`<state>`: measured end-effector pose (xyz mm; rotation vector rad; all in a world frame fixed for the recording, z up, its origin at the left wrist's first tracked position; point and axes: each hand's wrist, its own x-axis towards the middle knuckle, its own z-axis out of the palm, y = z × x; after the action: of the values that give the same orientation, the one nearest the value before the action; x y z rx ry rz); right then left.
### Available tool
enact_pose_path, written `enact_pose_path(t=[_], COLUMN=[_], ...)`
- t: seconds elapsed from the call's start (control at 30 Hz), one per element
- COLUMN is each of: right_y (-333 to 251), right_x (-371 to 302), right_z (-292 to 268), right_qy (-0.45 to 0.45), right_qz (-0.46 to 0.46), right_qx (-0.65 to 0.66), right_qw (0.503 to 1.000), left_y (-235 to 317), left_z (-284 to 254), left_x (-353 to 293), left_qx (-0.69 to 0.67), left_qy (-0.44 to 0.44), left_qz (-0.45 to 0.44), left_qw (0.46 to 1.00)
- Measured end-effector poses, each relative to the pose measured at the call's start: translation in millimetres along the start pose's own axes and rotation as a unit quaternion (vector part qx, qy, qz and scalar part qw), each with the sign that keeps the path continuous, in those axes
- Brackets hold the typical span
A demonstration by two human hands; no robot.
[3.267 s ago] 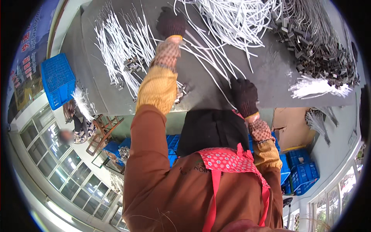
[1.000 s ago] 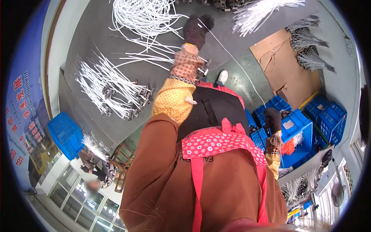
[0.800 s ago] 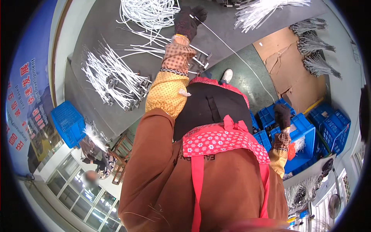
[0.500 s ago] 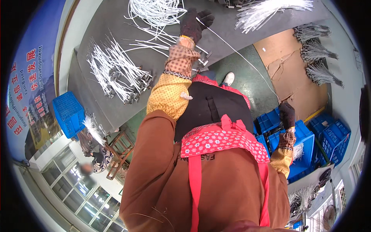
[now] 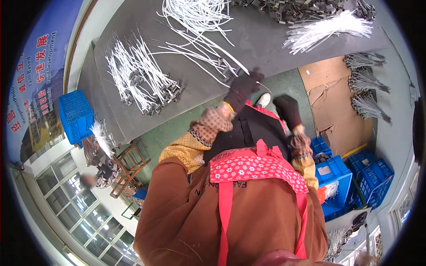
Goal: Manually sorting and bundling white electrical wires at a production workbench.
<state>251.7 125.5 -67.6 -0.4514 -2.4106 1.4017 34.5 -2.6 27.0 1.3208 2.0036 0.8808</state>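
Note:
My left hand (image 5: 243, 88), in a dark glove, is closed at the near table edge around a thin white wire (image 5: 266, 87). Part of the wire curves out toward my right hand. My right hand (image 5: 288, 111), also gloved, is curled in front of the apron, slightly blurred, and anything in its fingers is hidden. Long white wires (image 5: 195, 53) lie just beyond my left hand, with small metal clips (image 5: 225, 68) at their near ends. A heap of white wires (image 5: 195, 13) is farther back.
A bundle of clipped wires (image 5: 142, 82) lies on the left of the grey table (image 5: 106, 113). White sleeves (image 5: 330, 32) and dark metal parts (image 5: 297, 9) are at the far right. Blue crates (image 5: 333, 177) stand low right, near cardboard (image 5: 328, 97) with grey wire bundles (image 5: 368, 84). Another person sits lower left.
My left hand has come back from the heap to the near table edge. My right hand has moved up and inward from the blue crates, so the hands are now close together.

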Motion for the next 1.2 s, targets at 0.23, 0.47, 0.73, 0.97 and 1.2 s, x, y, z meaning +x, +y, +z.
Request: enact_pose_path(t=[0.23,0.47,0.73,0.97,1.2], right_y=[-112.7,-116.0,-108.9,-63.0,-57.7], right_x=[150.9,192.5,201.4,282.9,380.4], right_z=[54.1,102.5,96.9,12.6,-32.8], right_qy=[0.001,-0.031,-0.182,0.224,0.156], right_qz=[0.324,0.228,0.226,0.155,0.147], right_qx=[0.223,-0.138,-0.241,-0.255,-0.386], right_qw=[0.919,0.963,0.926,0.928,0.897], left_y=[-0.3,-100.7,-174.1,-233.9,-120.9], left_z=[-61.6,-94.7,-187.4,-207.6,-191.1], left_x=[5.0,2.0,190.7,211.8,105.6], left_qx=[-0.552,0.134,0.188,-0.208,-0.412], left_qy=[0.183,-0.151,0.122,-0.031,-0.049], left_qz=[-0.37,-0.019,-0.389,-0.364,-0.241], left_qw=[0.725,0.979,0.894,0.907,0.877])
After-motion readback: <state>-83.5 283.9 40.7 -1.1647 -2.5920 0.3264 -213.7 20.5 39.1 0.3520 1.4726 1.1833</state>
